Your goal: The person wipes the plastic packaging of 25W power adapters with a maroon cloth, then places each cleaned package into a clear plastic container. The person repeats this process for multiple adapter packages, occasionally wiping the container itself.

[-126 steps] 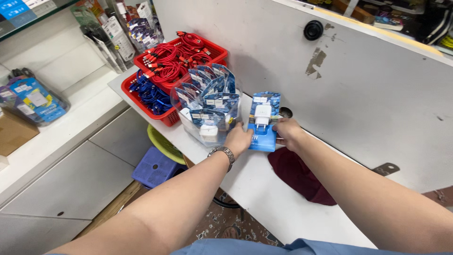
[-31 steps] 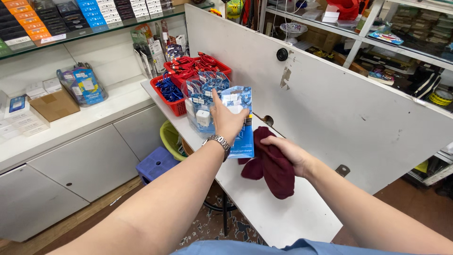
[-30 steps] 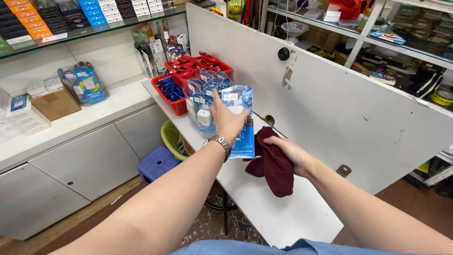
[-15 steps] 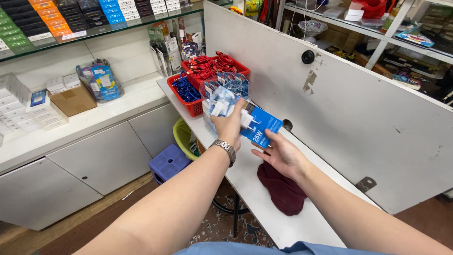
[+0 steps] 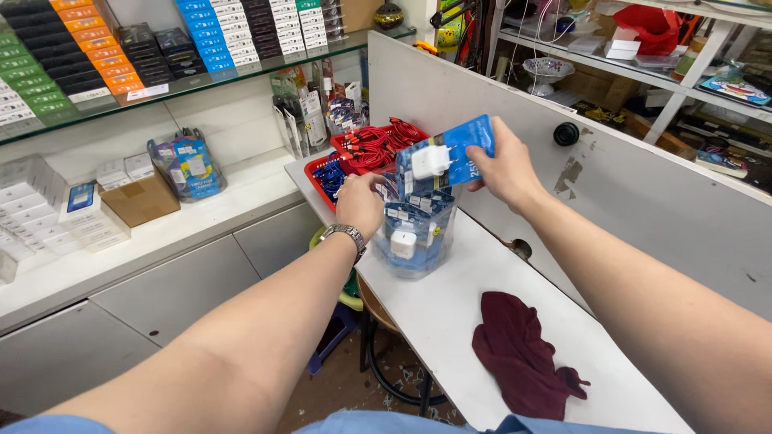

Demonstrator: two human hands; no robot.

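1. On the far left, a white counter (image 5: pixel 201 217) carries stacked white boxes (image 5: pixel 48 217), a cardboard box (image 5: pixel 141 197) and a plastic bag of blue goods (image 5: pixel 189 165). They are well apart from the hands.
2. The left hand (image 5: pixel 359 205), with a wristwatch (image 5: pixel 346 233), is at the near rim of a clear bag (image 5: pixel 414 237). Its fingers are curled on the edge and seem to hold the mouth open, though the fingertips are partly hidden.
3. The clear bag stands upright on the white table (image 5: pixel 450 313), already holding several blue charger packets.
4. Just above its mouth is the blue packet (image 5: pixel 446 157), a card with a white charger plug on the front. It is tilted and held in the air.
5. The right hand (image 5: pixel 503 169) grips the packet's right end, fingers closed around it.
6. As I judge it, the step in hand is putting this packet in with the others. The next move calls for turning it edge-down and keeping the mouth wide, since the bag looks nearly full.
7. Behind the bag, red baskets (image 5: pixel 370 149) of red and blue cables sit just beside it, leaving little room on that side.
8. Nearer the person, a dark red cloth (image 5: pixel 523 358) lies crumpled on the table, apart from the bag.
9. On the right, a grey partition (image 5: pixel 643 201) with a black knob (image 5: pixel 565 133) borders the table.
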